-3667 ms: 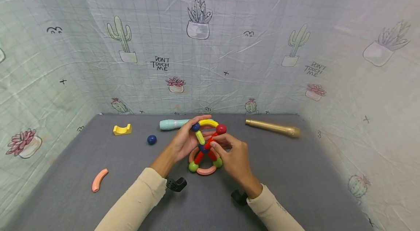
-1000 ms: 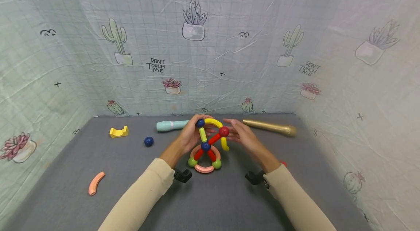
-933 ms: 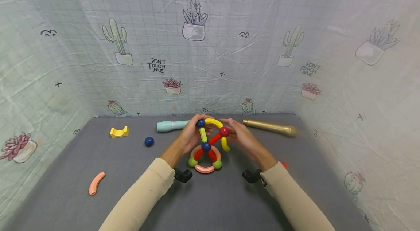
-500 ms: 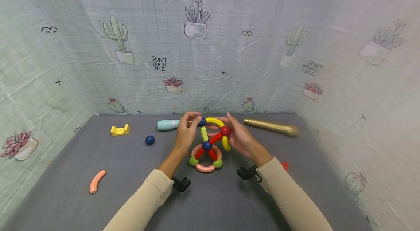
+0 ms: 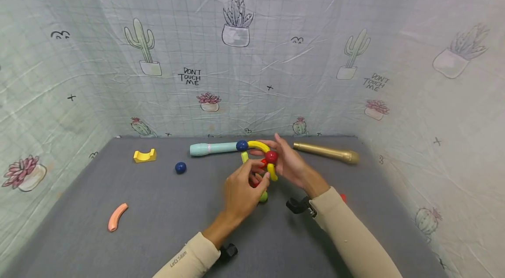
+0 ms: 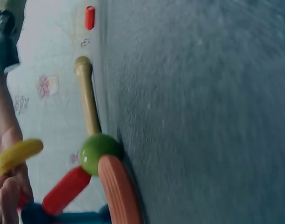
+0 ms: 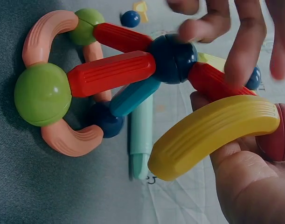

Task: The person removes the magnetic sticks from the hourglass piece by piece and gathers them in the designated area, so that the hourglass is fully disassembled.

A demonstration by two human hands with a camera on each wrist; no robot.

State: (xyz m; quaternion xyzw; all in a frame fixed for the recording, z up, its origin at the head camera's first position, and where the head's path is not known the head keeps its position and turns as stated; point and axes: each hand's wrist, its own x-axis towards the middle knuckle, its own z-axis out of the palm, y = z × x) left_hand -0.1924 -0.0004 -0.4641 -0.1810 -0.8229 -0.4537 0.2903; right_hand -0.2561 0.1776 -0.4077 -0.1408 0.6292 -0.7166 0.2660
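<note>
A magnetic stick-and-ball structure stands mid-table. Its base ring has peach curved rods (image 7: 72, 140) and green balls (image 7: 43, 94); red rods (image 7: 114, 72) and a teal rod rise to a dark blue ball (image 7: 172, 58). Above, a yellow arc (image 5: 258, 145) joins another blue ball (image 5: 242, 145) to a red ball (image 5: 271, 157), from which a curved yellow rod (image 7: 212, 135) hangs. My right hand (image 5: 292, 166) supports the red ball's side, fingers extended behind the arc. My left hand (image 5: 242, 190) reaches across the front, fingers apart beside the upper red rod (image 7: 217, 81), hiding much of the base in the head view.
Behind the structure lies a mint microphone-shaped stick (image 5: 213, 148); a gold one (image 5: 326, 153) is at back right. Leftward are a yellow notched block (image 5: 144, 155), a loose blue ball (image 5: 180, 168) and a peach curved rod (image 5: 117, 217). A red piece (image 5: 343, 198) lies beyond my right sleeve.
The curved yellow rod came to hang from the red ball. My left hand left the upper blue ball and moved down and right across the structure. My right hand moved in behind the arc.
</note>
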